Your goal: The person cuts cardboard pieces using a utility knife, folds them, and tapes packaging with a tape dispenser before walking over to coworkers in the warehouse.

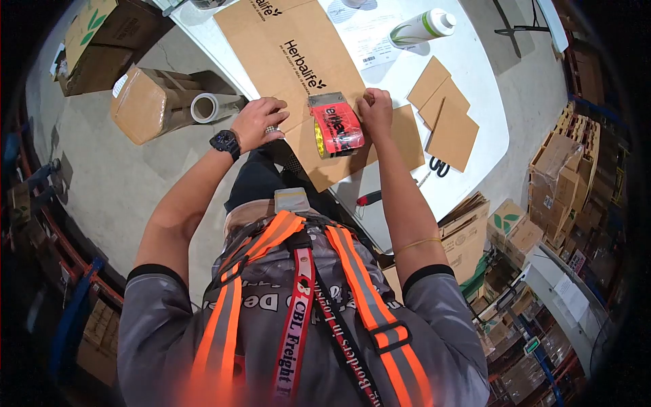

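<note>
A long brown cardboard sheet (271, 57) printed "Herbalife" lies over the white table and overhangs its near edge. At its left edge is my left hand (256, 125), with fingers bent onto the board and thumb below. My right hand (377, 112) is curled at the opposite edge, its fingertips partly hidden. Between my hands, a tape dispenser (337, 127) with a red printed band and a yellow roll rests on the sheet, close beside my right hand. Another piece of cardboard (405, 139) shows under my right wrist.
On the table (478, 102) are a white bottle (424, 28), a printed paper (366, 41), small cardboard pieces (453, 136), black-handled scissors (439, 167) and a red-handled tool (369, 198). Left on the floor stand a wrapped carton (146, 105) and a cardboard tube (205, 108). Stacked boxes (556, 183) stand right.
</note>
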`<state>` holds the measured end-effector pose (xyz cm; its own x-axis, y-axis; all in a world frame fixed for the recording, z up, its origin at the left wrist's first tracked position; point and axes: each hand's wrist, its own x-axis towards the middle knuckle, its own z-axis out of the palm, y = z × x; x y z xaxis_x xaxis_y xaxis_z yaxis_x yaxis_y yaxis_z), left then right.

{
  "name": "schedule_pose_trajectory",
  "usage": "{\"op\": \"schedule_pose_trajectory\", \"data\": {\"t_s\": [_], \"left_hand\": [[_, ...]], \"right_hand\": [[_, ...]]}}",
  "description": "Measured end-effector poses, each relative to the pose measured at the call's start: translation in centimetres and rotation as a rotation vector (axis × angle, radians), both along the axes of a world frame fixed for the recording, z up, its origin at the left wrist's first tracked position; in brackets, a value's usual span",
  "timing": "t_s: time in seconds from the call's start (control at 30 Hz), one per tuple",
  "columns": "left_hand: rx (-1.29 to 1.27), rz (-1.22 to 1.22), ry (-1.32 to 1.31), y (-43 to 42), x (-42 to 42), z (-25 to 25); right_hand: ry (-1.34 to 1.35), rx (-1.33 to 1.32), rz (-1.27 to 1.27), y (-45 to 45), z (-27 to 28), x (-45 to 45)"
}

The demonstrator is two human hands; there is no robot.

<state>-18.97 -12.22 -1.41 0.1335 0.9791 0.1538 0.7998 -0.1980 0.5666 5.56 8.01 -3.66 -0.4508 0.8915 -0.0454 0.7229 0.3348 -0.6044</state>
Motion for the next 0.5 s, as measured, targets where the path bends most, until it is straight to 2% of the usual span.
{"op": "schedule_pose_trajectory", "data": {"t_s": [0.1, 0.2, 0.23, 0.4, 0.5], "left_hand": [[-0.094, 0.121, -0.026, 0.8, 1.8, 2.5], [-0.023, 0.356, -0.007, 1.7, 5.5, 0.7], [-0.111, 0.351, 0.024, 2.1, 6.2, 0.4], [-0.214, 0.36, 0.183, 2.3, 7.2, -1.2], [-0.268, 0.339, 0.26, 2.5, 7.1, -0.9]], "right_hand": [[0.021, 0.034, 0.023, 0.1, -0.5, 0.0], [0.013, 0.069, 0.029, 0.2, -0.7, 0.0], [0.02, 0.057, 0.031, 0.2, -0.7, 0.0], [-0.016, -0.054, 0.001, 0.4, 0.4, -0.1], [0.076, 0.036, -0.069, -0.3, 1.3, 0.3]]}}
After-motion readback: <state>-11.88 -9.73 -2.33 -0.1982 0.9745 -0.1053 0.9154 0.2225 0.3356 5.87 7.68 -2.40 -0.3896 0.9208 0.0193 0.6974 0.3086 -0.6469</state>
